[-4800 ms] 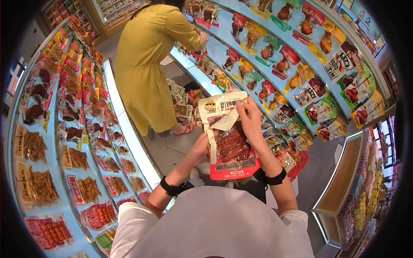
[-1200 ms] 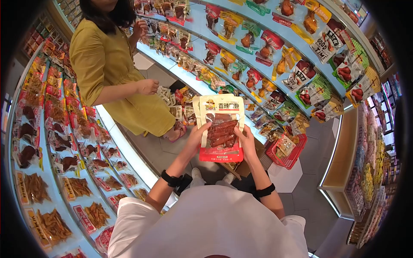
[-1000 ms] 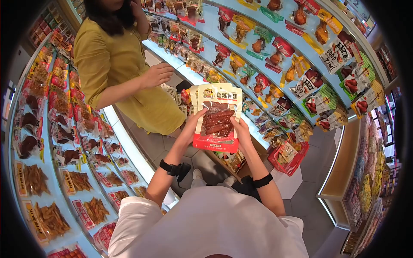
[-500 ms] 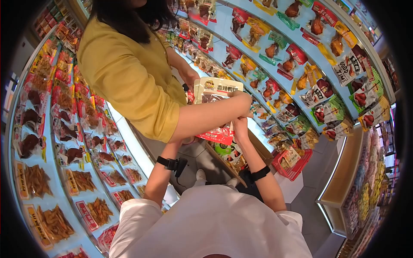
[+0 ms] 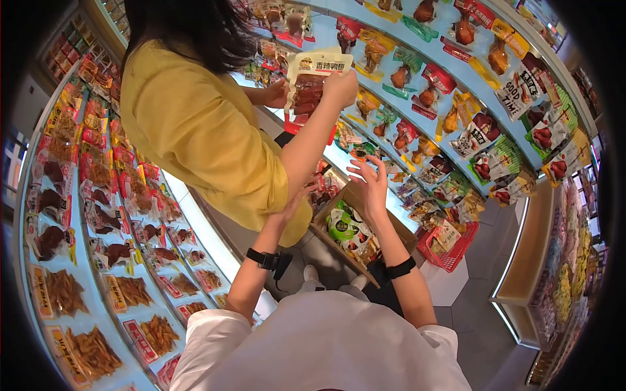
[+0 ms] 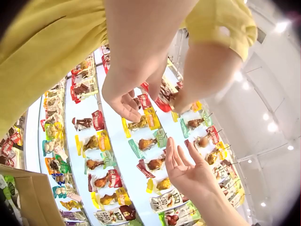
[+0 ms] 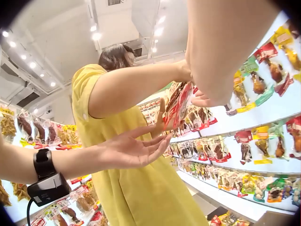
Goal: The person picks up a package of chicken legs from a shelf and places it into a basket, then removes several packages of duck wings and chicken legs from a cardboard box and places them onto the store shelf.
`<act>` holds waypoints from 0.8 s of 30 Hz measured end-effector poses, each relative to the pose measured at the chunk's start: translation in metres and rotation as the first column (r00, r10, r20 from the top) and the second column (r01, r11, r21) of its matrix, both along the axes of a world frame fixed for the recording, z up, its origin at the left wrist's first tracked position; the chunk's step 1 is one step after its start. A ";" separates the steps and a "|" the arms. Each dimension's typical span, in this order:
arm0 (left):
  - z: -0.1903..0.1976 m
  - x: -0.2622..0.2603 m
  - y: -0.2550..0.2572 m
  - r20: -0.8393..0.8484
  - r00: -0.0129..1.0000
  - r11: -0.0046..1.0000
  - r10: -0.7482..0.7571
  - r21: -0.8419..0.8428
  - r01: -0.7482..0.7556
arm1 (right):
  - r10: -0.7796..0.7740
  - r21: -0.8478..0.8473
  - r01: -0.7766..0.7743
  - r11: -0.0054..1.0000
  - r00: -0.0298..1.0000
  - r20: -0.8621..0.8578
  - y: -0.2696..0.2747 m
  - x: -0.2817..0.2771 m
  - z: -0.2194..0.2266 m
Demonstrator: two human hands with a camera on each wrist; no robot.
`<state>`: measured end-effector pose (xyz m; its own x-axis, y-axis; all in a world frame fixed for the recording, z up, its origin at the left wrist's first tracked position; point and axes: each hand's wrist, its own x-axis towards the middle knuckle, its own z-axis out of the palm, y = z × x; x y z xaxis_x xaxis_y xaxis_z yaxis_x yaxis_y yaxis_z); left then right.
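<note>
Another person in a yellow dress stands in front of me and holds the white-and-red snack packs up at chest height. The packs show dark red meat pieces through a clear window. My right hand is raised below and to the right of them, its fingers spread and holding nothing. Partly behind the other person's forearm in the head view is my left hand. In the right wrist view this left hand has straight, relaxed fingers, palm up, below the packs.
A cardboard box with snack bags inside is on the floor ahead. To its right stands a red basket with packs in it. Curved shelves of hanging meat snacks rise at right, and another display runs along the left.
The other person turned toward me, reached across and took the packs from my two hands. The packs have moved up and away; my hands have let go and are apart.
</note>
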<state>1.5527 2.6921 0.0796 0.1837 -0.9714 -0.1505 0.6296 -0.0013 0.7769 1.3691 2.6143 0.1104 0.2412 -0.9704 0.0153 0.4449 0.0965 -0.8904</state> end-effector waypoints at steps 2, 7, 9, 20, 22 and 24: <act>-0.020 -0.008 0.004 0.065 0.998 0.999 -0.021 0.030 0.019 | 0.012 0.054 -0.010 0.998 1.000 -0.025 -0.001 -0.022 -0.022; -0.038 -0.027 0.017 0.113 0.990 0.993 -0.079 0.098 0.068 | 0.024 0.197 0.000 0.980 0.992 -0.123 0.012 -0.076 -0.056; -0.041 -0.034 0.021 0.124 0.988 0.991 -0.095 0.103 0.083 | 0.018 0.235 0.016 0.972 0.990 -0.140 0.019 -0.099 -0.069; -0.110 -0.056 0.052 0.456 0.867 0.933 -0.199 0.359 0.026 | -0.059 0.499 0.205 0.842 0.954 -0.292 0.076 -0.225 -0.177; -0.115 -0.060 0.053 0.550 0.821 0.927 -0.152 0.369 -0.076 | -0.047 0.541 0.223 0.811 0.946 -0.319 0.091 -0.244 -0.198; -0.137 -0.058 0.051 0.628 0.764 0.908 -0.149 0.392 -0.145 | -0.043 0.597 0.257 0.760 0.936 -0.348 0.105 -0.259 -0.218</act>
<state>1.4947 2.7430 -0.0572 0.3760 -0.8509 -0.3667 -0.0077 -0.3986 0.9171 1.1099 2.7194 -0.1078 -0.0198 -0.7581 -0.6518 0.2287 0.6312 -0.7411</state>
